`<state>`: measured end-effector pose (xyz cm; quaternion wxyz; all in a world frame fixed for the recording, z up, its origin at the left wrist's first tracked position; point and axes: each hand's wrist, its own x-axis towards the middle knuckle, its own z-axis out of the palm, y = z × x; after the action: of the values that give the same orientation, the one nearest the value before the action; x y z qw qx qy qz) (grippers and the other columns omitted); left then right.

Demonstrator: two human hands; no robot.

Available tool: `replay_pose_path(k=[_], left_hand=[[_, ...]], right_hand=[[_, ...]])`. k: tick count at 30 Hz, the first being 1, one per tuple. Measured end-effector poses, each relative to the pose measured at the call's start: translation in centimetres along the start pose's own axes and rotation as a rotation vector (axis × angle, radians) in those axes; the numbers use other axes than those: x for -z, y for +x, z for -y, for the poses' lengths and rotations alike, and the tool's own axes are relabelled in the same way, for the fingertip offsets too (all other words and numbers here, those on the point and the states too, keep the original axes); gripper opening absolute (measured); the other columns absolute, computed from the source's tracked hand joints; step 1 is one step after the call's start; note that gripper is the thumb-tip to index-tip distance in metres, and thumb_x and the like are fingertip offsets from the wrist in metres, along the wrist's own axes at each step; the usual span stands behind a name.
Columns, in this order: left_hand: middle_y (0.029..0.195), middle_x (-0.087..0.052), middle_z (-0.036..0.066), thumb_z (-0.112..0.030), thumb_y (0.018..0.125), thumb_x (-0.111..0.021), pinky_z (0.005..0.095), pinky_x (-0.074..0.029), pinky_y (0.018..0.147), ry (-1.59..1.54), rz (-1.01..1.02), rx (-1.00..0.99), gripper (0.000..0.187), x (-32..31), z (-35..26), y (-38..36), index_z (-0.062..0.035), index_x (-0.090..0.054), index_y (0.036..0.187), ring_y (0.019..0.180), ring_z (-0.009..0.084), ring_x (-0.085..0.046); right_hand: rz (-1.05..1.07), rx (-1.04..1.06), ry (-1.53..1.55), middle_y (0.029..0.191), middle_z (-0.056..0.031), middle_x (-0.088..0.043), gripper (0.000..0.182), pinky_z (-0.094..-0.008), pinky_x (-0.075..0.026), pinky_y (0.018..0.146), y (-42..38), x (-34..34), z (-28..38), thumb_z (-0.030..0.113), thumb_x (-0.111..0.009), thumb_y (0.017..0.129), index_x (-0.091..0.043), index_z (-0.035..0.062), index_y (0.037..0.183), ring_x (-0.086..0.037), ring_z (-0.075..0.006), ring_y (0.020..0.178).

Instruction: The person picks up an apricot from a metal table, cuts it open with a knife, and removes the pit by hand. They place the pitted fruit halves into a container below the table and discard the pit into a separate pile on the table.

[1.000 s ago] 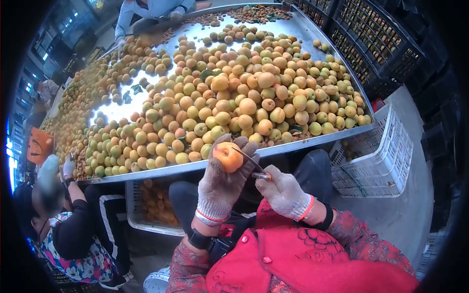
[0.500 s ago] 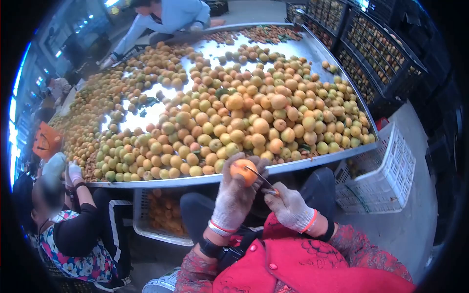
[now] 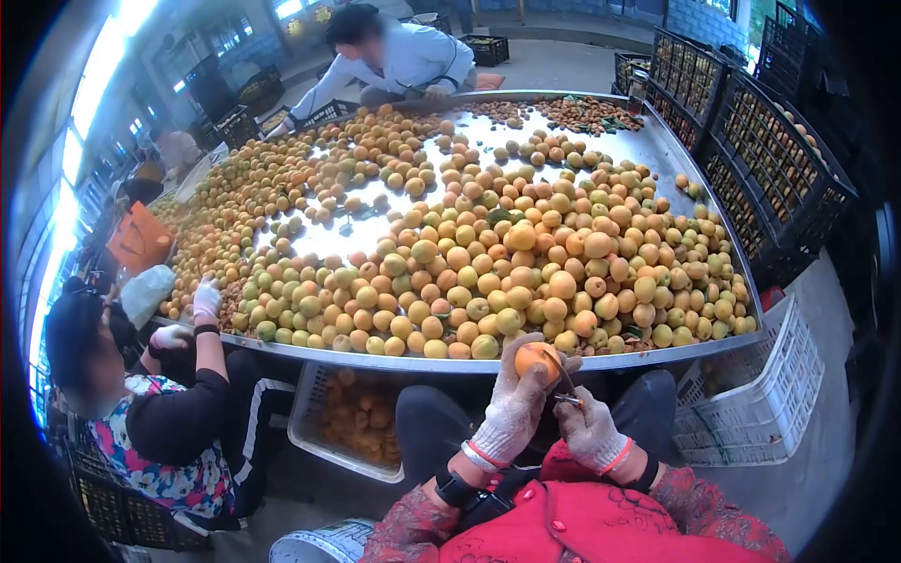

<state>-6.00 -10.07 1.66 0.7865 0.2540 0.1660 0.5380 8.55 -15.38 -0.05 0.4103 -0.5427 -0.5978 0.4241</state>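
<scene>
In front of my lap, my left hand (image 3: 511, 405), in a soiled white knit glove, has its fingers wrapped round an orange apricot (image 3: 536, 360). My right hand (image 3: 591, 430), gloved the same way, grips a small knife (image 3: 567, 383); its thin dark blade lies against the right side of the fruit. Both hands are just below the near edge of a metal table (image 3: 441, 362). A large heap of yellow-orange apricots (image 3: 488, 263) covers much of that table.
Below the table edge at left is a white crate (image 3: 302, 418) holding orange fruit pieces. Another white crate (image 3: 751, 403) stands at right, below stacked black crates (image 3: 774, 174). Co-workers sit at left (image 3: 160, 441) and across the table (image 3: 399, 61). A white bucket (image 3: 319, 544) is beside me.
The camera has turned, so the scene sits farther right and lower. The knife blade has moved from across the apricot's face to its right side. The left co-worker's gloved hand has moved onto the fruit.
</scene>
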Motion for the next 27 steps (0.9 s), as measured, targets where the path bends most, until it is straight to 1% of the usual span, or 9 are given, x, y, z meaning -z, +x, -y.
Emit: replay_pose_path(k=[7, 10, 11, 15, 18, 19, 22, 23, 27], left_hand=[[0.115, -0.058, 0.015, -0.038, 0.092, -0.066, 0.0428, -0.051, 0.093, 0.001, -0.037, 0.104, 0.058, 0.4, 0.9, -0.3, -0.0096, -0.038, 0.134, 0.111, 0.0324, -0.06], [0.113, -0.059, 0.017, -0.043, 0.091, -0.065, 0.0417, -0.051, 0.092, 0.152, -0.098, 0.062, 0.06, -0.9, 0.7, -0.3, -0.0091, -0.039, 0.133, 0.11, 0.0323, -0.06], [0.11, -0.062, 0.018, -0.049, 0.093, -0.059, 0.0387, -0.051, 0.089, 0.2, -0.095, 0.026, 0.059, -1.5, 0.4, -0.2, -0.0091, -0.04, 0.132, 0.108, 0.0314, -0.061], [0.111, -0.064, 0.017, -0.054, 0.097, -0.049, 0.0342, -0.049, 0.086, 0.022, -0.037, 0.171, 0.057, -1.0, 0.6, 0.1, -0.0084, -0.042, 0.131, 0.106, 0.0285, -0.061], [0.118, -0.062, 0.017, -0.056, 0.097, -0.048, 0.035, -0.047, 0.091, -0.055, -0.048, 0.253, 0.06, -0.1, 1.4, 0.4, -0.0076, -0.042, 0.131, 0.108, 0.0263, -0.058], [0.12, -0.059, 0.015, -0.047, 0.096, -0.055, 0.0338, -0.046, 0.094, -0.064, -0.118, 0.179, 0.057, -1.1, 1.5, 0.4, -0.0072, -0.041, 0.134, 0.109, 0.0226, -0.056], [0.12, -0.057, 0.014, -0.034, 0.094, -0.062, 0.0335, -0.046, 0.096, 0.428, 0.016, -0.092, 0.055, -0.7, 0.9, 0.9, -0.0068, -0.039, 0.136, 0.111, 0.0215, -0.054], [0.114, -0.058, 0.014, -0.024, 0.09, -0.064, 0.0333, -0.047, 0.094, 0.35, -0.024, -0.057, 0.056, -1.1, 0.6, 0.6, -0.0061, -0.039, 0.136, 0.108, 0.0218, -0.056], [0.112, -0.06, 0.014, -0.031, 0.093, -0.063, 0.0337, -0.048, 0.092, 0.227, -0.072, -0.01, 0.053, -2.1, 0.1, 0.8, -0.0057, -0.041, 0.134, 0.101, 0.023, -0.059]], right_hand=[[-0.056, 0.103, -0.006, 0.068, -0.0179, -0.062, 0.016, -0.0388, -0.049, 0.056, 0.3, -1.1, -1.6, 0.016, -0.061, 0.093, -0.055, 0.0012, 0.095, -0.067, -0.0352, 0.064], [-0.048, 0.091, 0.053, 0.07, -0.0191, -0.063, 0.016, -0.0398, -0.05, 0.058, 0.4, -1.2, -1.6, 0.015, -0.061, 0.093, -0.056, 0.0007, 0.097, -0.067, -0.038, 0.066], [-0.033, 0.061, 0.079, 0.07, -0.0195, -0.063, 0.016, -0.0401, -0.051, 0.059, 0.4, -1.0, -1.5, 0.015, -0.061, 0.092, -0.056, 0.0005, 0.098, -0.067, -0.0389, 0.067], [-0.099, 0.132, -0.073, 0.07, -0.0195, -0.063, 0.015, -0.0406, -0.051, 0.059, 0.6, -0.9, -1.0, 0.014, -0.06, 0.092, -0.056, 0.0005, 0.097, -0.066, -0.04, 0.068], [-0.134, 0.178, -0.097, 0.07, -0.0189, -0.063, 0.014, -0.0408, -0.05, 0.057, 0.9, -0.8, -0.9, 0.014, -0.06, 0.092, -0.056, 0.0009, 0.095, -0.066, -0.04, 0.067], [-0.116, 0.135, -0.079, 0.07, -0.0188, -0.063, 0.014, -0.0411, -0.05, 0.057, 0.9, -0.4, -0.9, 0.014, -0.061, 0.092, -0.055, 0.0011, 0.094, -0.066, -0.04, 0.067], [-0.086, 0.132, -0.114, 0.069, -0.0188, -0.063, 0.016, -0.0421, -0.05, 0.057, 1.1, 0.3, -0.1, 0.015, -0.06, 0.092, -0.055, 0.0011, 0.096, -0.065, -0.0406, 0.067], [-0.08, 0.15, -0.139, 0.069, -0.0188, -0.063, 0.016, -0.0425, -0.05, 0.057, 1.0, 0.4, 0.2, 0.016, -0.06, 0.092, -0.055, 0.0011, 0.097, -0.065, -0.0409, 0.067], [-0.084, 0.224, -0.192, 0.07, -0.0191, -0.063, 0.019, -0.0439, -0.051, 0.056, 1.4, 0.1, 0.1, 0.018, -0.058, 0.093, -0.054, 0.001, 0.099, -0.065, -0.0419, 0.067]])
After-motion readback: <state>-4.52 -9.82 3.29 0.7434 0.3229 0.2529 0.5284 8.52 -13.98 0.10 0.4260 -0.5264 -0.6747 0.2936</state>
